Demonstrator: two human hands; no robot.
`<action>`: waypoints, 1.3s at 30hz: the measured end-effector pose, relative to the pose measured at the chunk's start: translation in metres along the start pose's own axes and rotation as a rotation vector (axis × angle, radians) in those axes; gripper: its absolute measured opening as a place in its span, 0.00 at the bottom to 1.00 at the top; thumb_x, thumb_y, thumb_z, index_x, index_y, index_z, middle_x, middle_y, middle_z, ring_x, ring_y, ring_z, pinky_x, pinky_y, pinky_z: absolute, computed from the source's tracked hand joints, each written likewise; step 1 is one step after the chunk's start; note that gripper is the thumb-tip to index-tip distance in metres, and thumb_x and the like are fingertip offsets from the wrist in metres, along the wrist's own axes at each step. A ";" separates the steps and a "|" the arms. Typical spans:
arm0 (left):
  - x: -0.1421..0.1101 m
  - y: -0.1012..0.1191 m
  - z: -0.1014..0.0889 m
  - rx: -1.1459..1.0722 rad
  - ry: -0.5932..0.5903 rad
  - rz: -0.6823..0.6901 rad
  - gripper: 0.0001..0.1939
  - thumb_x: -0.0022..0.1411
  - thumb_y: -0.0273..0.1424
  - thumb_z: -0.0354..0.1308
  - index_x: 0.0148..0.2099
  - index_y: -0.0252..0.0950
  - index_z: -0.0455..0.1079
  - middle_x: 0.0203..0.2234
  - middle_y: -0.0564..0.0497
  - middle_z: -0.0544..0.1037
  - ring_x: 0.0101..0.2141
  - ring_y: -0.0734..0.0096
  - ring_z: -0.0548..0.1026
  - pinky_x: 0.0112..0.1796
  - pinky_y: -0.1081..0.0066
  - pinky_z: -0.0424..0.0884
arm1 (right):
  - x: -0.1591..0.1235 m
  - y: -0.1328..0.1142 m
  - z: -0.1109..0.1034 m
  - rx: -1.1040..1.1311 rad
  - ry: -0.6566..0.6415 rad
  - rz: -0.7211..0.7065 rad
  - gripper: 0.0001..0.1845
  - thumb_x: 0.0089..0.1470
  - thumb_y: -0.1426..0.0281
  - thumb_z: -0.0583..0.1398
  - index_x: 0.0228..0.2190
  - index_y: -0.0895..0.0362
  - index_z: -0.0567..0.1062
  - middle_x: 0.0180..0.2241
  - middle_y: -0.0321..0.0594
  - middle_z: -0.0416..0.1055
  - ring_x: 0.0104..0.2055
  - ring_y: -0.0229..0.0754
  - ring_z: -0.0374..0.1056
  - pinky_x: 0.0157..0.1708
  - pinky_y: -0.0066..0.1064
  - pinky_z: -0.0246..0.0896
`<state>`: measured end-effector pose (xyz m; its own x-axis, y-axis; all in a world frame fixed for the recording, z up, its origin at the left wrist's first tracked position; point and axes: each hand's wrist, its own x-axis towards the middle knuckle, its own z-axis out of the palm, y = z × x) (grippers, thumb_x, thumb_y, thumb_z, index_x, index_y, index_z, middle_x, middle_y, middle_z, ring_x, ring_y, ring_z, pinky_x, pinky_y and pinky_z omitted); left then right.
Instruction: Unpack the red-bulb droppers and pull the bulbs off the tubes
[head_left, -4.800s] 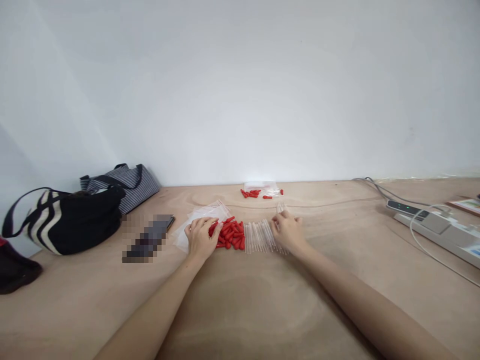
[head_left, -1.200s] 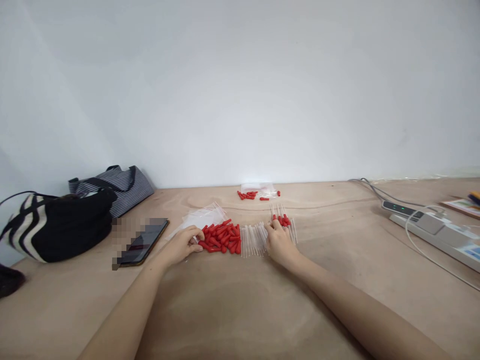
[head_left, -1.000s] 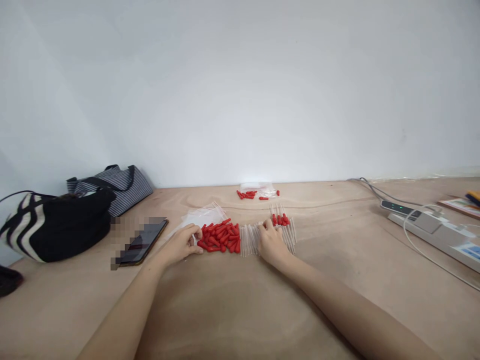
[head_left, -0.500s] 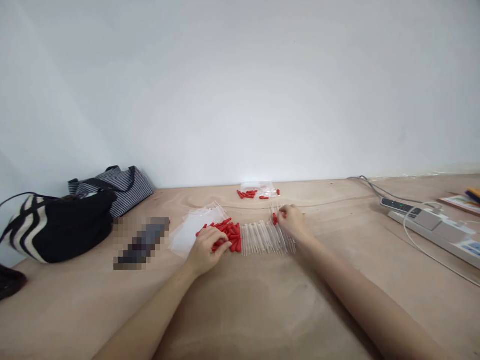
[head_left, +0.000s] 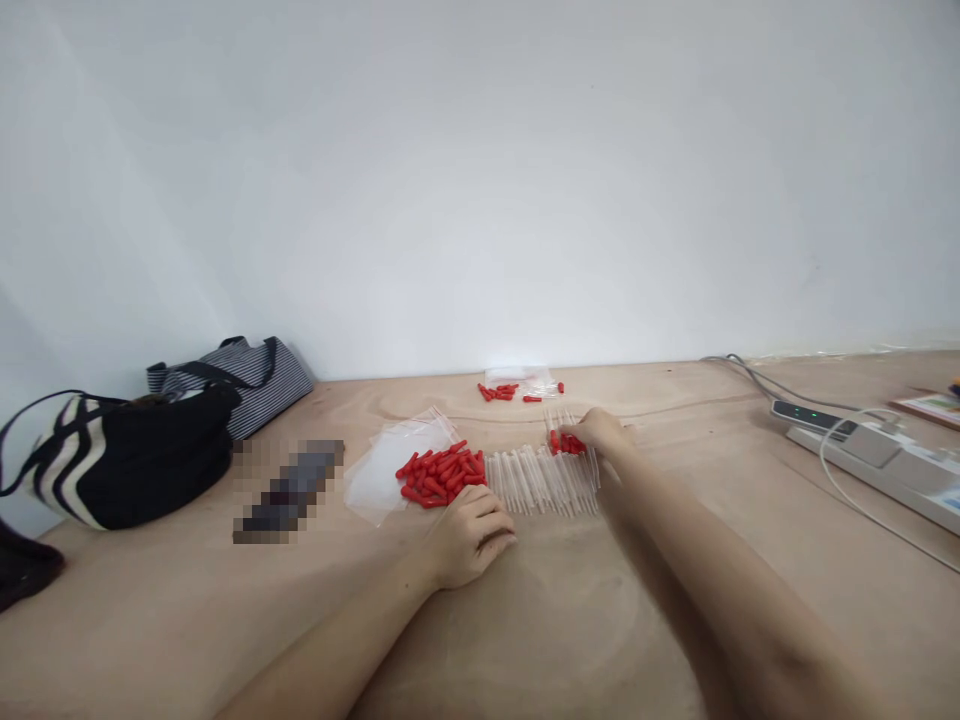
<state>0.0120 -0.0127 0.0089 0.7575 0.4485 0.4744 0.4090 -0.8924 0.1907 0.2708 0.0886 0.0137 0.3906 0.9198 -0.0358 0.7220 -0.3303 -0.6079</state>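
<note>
A pile of small red rubber bulbs, like dropper bulbs, lies left of a row of thin clear tubes. My left hand rests on the table just in front of the pile and the row's left end. Its fingers are curled towards the thumb; whatever is inside them is hidden. Over the far right end of the tubes is my right hand, its fingertips closed at a small cluster of red bulbs. Part of its fingers is hidden behind the hand.
Clear plastic bags lie left of the pile. More red bulbs and a clear bag sit near the wall. At left are a black bag, a striped bag and a pixelated dark object; at right, a power strip with cables.
My left hand has moved right and nearer, off the red pile, which now shows fully. My right hand has shifted slightly right, and more red bulbs show by its fingertips.
</note>
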 end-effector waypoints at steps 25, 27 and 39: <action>0.011 0.020 0.013 0.129 0.255 -0.158 0.10 0.61 0.33 0.47 0.38 0.38 0.69 0.26 0.53 0.75 0.32 0.71 0.68 0.44 0.62 0.54 | -0.142 0.008 0.018 1.025 -0.482 -0.441 0.15 0.36 0.60 0.65 0.24 0.56 0.71 0.29 0.38 0.74 0.30 0.38 0.69 0.33 0.31 0.62; 0.011 0.020 0.011 0.180 0.271 -0.185 0.09 0.61 0.32 0.48 0.35 0.39 0.70 0.23 0.54 0.75 0.31 0.71 0.69 0.44 0.62 0.53 | -0.137 0.012 0.013 0.943 -0.420 -0.462 0.15 0.37 0.58 0.64 0.25 0.56 0.72 0.28 0.39 0.74 0.29 0.38 0.69 0.31 0.32 0.62; 0.011 0.021 0.012 0.257 0.315 -0.154 0.07 0.59 0.32 0.51 0.36 0.41 0.70 0.26 0.55 0.76 0.33 0.69 0.69 0.46 0.57 0.48 | -0.140 0.020 0.013 -0.176 0.351 -1.164 0.11 0.56 0.71 0.51 0.37 0.49 0.72 0.25 0.33 0.72 0.37 0.37 0.64 0.50 0.40 0.31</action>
<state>0.0352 -0.0264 0.0076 0.5019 0.5028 0.7038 0.6484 -0.7572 0.0785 0.2237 -0.0443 -0.0038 -0.4252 0.5874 0.6886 0.7994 0.6005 -0.0186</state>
